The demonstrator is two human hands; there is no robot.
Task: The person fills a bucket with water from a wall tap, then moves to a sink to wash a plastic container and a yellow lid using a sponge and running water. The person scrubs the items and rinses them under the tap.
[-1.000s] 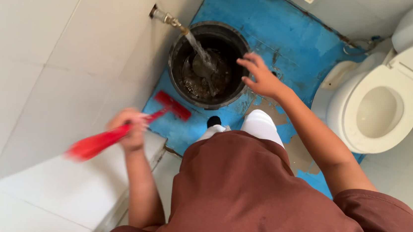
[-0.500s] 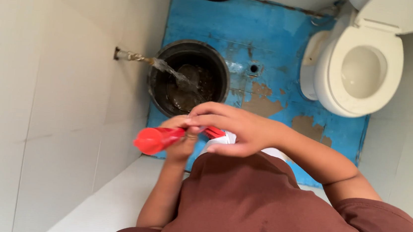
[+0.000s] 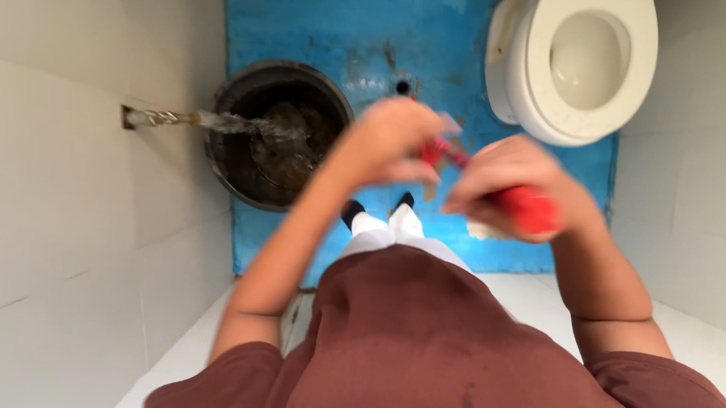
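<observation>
Red-handled brush, blurred, held up over the blue floor, between the bucket and the toilet. Right hand closed around the thick red handle end. Left hand curled at the other, thinner end of the brush, fingers bent about it; too blurred to tell how firm the grip is there. Both hands close together, raised in front of the brown shirt.

Just below the hands, white trouser legs and dark shoes standing on the blue floor. To the left, a black bucket against the wall, holding murky brown water. Tap sticking out of the white tiled left wall, running a stream of water into the bucket. To the far right, a white toilet with the seat down and the lid up. Small round drain in the floor between bucket and toilet. Brownish worn patches in the blue paint near the feet.
</observation>
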